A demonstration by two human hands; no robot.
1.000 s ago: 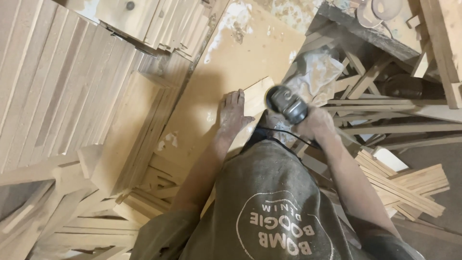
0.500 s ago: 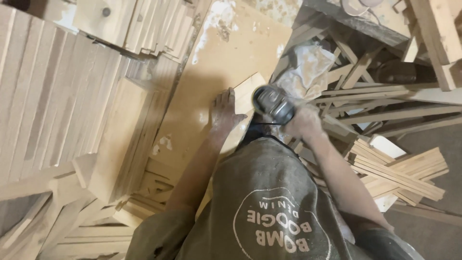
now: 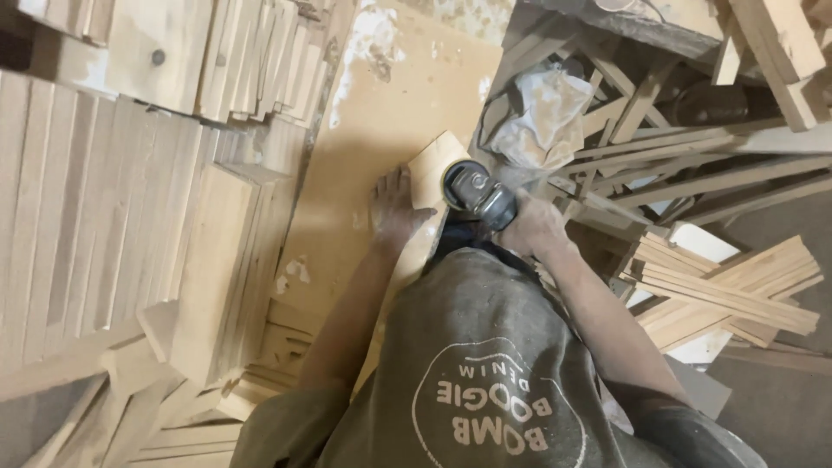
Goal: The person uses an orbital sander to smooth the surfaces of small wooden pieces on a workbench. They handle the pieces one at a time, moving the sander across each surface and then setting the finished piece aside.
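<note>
A short pale wooden board [image 3: 431, 165] lies on a dusty plywood work surface [image 3: 381, 113] in the middle of the head view. My left hand [image 3: 394, 208] presses flat on the board's near left side, fingers spread. My right hand [image 3: 530, 227] grips a dark handheld power sander [image 3: 475, 192], whose round head rests on the board's right edge. My grey apron hides the near end of the board.
Stacks of flat wooden planks [image 3: 95, 199] fill the left side. Loose wooden slats [image 3: 728, 290] lie piled at the right, with a crumpled dusty cloth [image 3: 542, 121] behind the sander. More boards [image 3: 243, 52] are stacked at the top left.
The view has shifted, and the hands, board and sander sit slightly lower and more central. My right hand has drawn the sander a little along the board's right edge; my left hand stays pressed down.
</note>
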